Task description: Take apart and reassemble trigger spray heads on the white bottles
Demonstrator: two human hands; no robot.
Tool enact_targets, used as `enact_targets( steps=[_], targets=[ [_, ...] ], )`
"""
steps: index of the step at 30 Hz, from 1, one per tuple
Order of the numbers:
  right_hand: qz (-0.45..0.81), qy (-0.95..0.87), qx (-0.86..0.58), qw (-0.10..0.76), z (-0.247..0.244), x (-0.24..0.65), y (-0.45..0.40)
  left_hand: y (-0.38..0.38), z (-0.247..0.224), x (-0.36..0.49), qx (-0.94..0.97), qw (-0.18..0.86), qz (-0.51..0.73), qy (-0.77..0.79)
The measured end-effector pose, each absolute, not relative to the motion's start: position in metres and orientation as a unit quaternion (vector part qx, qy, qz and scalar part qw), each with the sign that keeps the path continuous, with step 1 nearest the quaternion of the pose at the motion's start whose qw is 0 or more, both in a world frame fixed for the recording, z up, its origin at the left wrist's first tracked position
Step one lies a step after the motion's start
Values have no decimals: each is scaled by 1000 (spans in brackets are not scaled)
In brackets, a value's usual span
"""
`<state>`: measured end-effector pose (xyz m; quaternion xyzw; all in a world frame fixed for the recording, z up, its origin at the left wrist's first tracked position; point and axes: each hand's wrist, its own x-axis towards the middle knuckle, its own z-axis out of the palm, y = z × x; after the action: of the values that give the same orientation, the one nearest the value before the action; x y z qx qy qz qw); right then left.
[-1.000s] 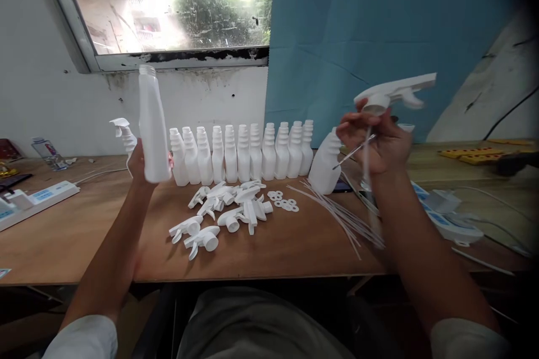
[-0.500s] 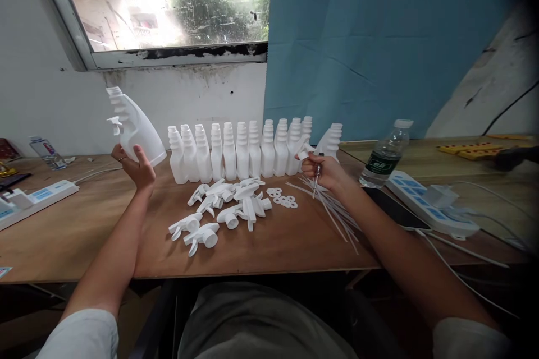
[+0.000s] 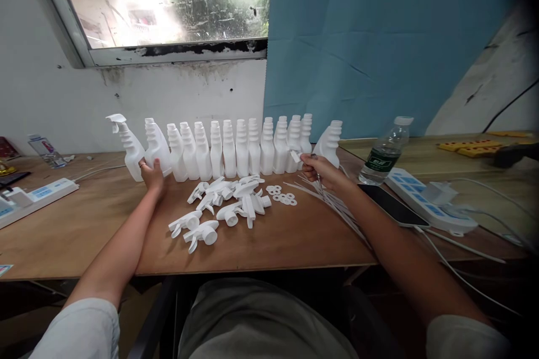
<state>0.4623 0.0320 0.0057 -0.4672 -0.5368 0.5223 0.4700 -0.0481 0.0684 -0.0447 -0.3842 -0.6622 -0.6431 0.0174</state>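
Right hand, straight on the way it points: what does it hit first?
Probably a bottle near the row's right end, met by the white piece in the right hand; gap unclear.

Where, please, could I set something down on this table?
Bare wood lies between the left power strip and left forearm, and between the spray heads and thin tubes. Crowded: the bottle row and around the phone.
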Motion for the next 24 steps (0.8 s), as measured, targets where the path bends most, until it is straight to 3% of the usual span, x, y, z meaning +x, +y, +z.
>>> enact_targets(
  steps=[9,20,24],
  targets=[
    [376,-593,-562,436,-11,466,48,70,-49,-45,-384,-53,-606,-695],
    [105,-681,-574,441,-16,475,51,67,-47,-35,-398,-51,-616,-678],
    [67,-690,-564,448,-13,471,48,67,-46,-33,-396,-41,-629,-668]
  ],
)
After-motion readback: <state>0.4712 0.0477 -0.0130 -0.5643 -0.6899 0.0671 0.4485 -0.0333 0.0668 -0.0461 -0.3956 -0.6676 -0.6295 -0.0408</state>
